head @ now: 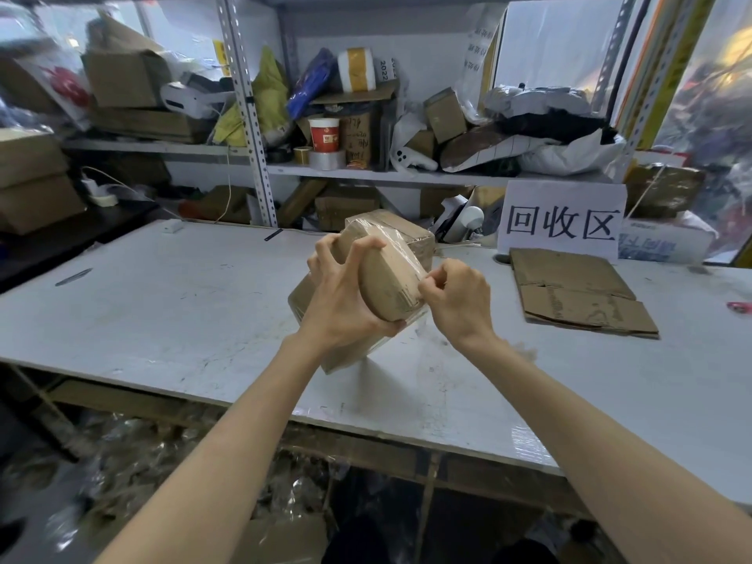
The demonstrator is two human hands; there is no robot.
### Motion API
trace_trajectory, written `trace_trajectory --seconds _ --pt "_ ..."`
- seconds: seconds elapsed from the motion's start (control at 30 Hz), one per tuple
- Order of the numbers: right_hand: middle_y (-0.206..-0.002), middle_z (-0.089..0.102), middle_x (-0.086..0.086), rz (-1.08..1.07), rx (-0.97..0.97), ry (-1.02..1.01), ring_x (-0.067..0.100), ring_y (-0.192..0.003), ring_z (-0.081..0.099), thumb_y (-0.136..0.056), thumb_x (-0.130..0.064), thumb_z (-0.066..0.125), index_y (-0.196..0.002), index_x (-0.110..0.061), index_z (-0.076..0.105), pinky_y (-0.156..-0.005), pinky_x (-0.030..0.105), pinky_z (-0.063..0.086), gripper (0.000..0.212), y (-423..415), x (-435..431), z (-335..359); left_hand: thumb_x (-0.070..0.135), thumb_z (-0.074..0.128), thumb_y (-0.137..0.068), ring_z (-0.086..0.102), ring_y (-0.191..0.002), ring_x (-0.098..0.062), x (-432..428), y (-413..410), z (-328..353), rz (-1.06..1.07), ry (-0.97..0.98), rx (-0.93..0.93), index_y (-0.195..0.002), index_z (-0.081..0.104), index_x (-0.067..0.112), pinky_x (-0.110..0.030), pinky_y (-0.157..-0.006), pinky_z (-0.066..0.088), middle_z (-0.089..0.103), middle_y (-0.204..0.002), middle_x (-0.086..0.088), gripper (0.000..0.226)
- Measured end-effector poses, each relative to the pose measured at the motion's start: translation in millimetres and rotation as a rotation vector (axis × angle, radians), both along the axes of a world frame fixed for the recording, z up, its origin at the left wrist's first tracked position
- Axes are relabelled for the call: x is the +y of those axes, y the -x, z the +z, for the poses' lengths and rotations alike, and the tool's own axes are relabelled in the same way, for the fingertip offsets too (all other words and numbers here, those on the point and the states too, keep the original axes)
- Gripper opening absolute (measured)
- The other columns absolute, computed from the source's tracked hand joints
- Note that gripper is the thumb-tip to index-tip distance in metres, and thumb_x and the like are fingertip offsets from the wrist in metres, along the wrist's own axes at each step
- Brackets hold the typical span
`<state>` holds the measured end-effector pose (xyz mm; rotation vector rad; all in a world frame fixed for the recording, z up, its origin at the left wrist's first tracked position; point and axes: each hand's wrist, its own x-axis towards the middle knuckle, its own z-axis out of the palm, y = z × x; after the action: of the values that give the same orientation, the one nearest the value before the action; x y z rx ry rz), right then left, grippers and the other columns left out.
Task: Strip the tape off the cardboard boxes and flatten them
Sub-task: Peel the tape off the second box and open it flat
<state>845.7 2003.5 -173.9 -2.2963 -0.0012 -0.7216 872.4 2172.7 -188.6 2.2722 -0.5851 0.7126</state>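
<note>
The left hand point(342, 303) holds a small cardboard box point(386, 278) above the middle of the white table point(162, 299). Its fingers curl over the far edge and the thumb is under the near corner. The right hand point(460, 299) pinches the clear tape point(407, 254) with narrow, curled fingers at the right edge of this box. A second box point(346, 358) lies tilted just under the hands, and a third box point(411, 234) stands behind them. Flattened cardboard point(578, 295) lies on the table to the right, near a paper sign point(561, 221).
</note>
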Motion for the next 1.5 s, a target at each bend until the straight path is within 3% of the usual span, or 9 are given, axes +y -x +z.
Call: trace_trajectory --seconds 0.17,0.3,0.5,0.67,0.87,0.97,1.1,1.23,1.5 --pt "-0.101 0.066 0.006 0.168 0.154 -0.536 0.018 -0.087 0.065 -0.081 -0.031 0.073 -0.102 -0.013 0.06 -0.079 0.034 0.055 0.031 -2.9 -24.4 9.7 0.055 0.084 -0.043 0.029 -0.121 -0.027 12.6 -1.4 -1.3 -0.014 0.048 0.036 -0.125 0.034 0.043 -0.049 -0.096 0.047 0.019 -0.134 0.001 0.097" --pt "-0.105 0.071 0.003 0.266 0.301 -0.29 0.014 -0.095 0.065 -0.085 -0.032 0.069 -0.113 -0.015 0.069 -0.086 0.03 0.053 0.033 -0.6 -30.3 8.5 0.053 0.087 -0.046 0.031 -0.128 -0.025 22.0 0.0 -4.0 -0.021 0.073 0.044 -0.126 0.031 0.04 -0.054 -0.099 0.047 0.019 -0.136 0.0 0.098" --pt "-0.088 0.07 0.006 0.15 0.0 -0.064 0.018 -0.081 0.063 -0.079 -0.018 0.077 -0.085 -0.01 0.077 -0.078 0.035 0.055 0.01 5.1 2.8 -0.8 0.055 0.084 -0.046 0.033 -0.129 -0.034 22.9 -0.4 -2.6 -0.003 0.075 0.056 -0.122 0.027 0.04 -0.052 -0.099 0.048 0.019 -0.134 -0.002 0.096" --pt "-0.079 0.061 0.004 0.299 0.018 0.002 0.022 -0.077 0.057 -0.081 -0.005 0.072 -0.075 -0.001 0.063 -0.074 0.038 0.051 0.012 3.2 -2.8 6.0 0.052 0.084 -0.046 0.031 -0.131 -0.034 30.8 -0.7 -2.6 -0.062 0.077 0.066 -0.123 0.028 0.038 -0.05 -0.102 0.047 0.019 -0.133 -0.003 0.096" --pt "-0.073 0.05 -0.002 0.41 -0.01 0.129 0.017 -0.074 0.043 -0.09 -0.002 0.057 -0.072 -0.007 0.047 -0.064 0.022 0.034 0.021 4.0 -7.0 -0.1 0.054 0.082 -0.046 0.037 -0.125 -0.032 36.5 -2.2 2.5 -0.096 0.069 0.094 -0.123 0.029 0.034 -0.045 -0.102 0.048 0.02 -0.13 -0.001 0.095" --pt "-0.073 0.06 0.003 0.4 -0.038 0.006 0.016 -0.068 0.055 -0.088 -0.013 0.066 -0.076 -0.004 0.058 -0.062 0.029 0.045 0.017 4.9 -10.8 1.1 0.054 0.081 -0.045 0.036 -0.126 -0.031 38.0 -1.0 2.5 -0.093 0.088 0.116 -0.126 0.032 0.027 -0.043 -0.104 0.047 0.021 -0.132 -0.005 0.099" --pt "-0.091 0.067 0.01 0.278 0.0 -0.568 0.025 -0.06 0.068 -0.087 -0.043 0.064 -0.09 -0.016 0.058 -0.059 0.04 0.059 0.027 1.1 -19.2 20.0 0.054 0.081 -0.044 0.035 -0.127 -0.029 41.0 1.0 4.2 -0.146 0.085 0.136 -0.126 0.03 0.019 -0.04 -0.107 0.045 0.02 -0.131 -0.006 0.102" --pt "-0.075 0.07 0.007 0.224 0.267 -0.173 0.02 -0.064 0.068 -0.07 -0.046 0.079 -0.083 -0.008 0.065 -0.051 0.03 0.057 0.042 -6.4 -16.3 21.9 0.054 0.081 -0.047 0.036 -0.126 -0.03 35.2 5.5 3.2 -0.189 0.055 0.101 -0.125 0.029 0.021 -0.042 -0.105 0.046 0.021 -0.13 -0.005 0.099" --pt "-0.077 0.073 0.012 0.29 0.274 -0.169 0.02 -0.067 0.071 -0.073 -0.012 0.081 -0.088 -0.004 0.074 -0.064 0.028 0.06 0.018 -4.8 -18.9 19.7 0.056 0.079 -0.047 0.032 -0.129 -0.031 36.6 5.6 1.7 -0.173 0.048 0.098 -0.122 0.024 0.031 -0.045 -0.105 0.046 0.019 -0.132 -0.007 0.096"
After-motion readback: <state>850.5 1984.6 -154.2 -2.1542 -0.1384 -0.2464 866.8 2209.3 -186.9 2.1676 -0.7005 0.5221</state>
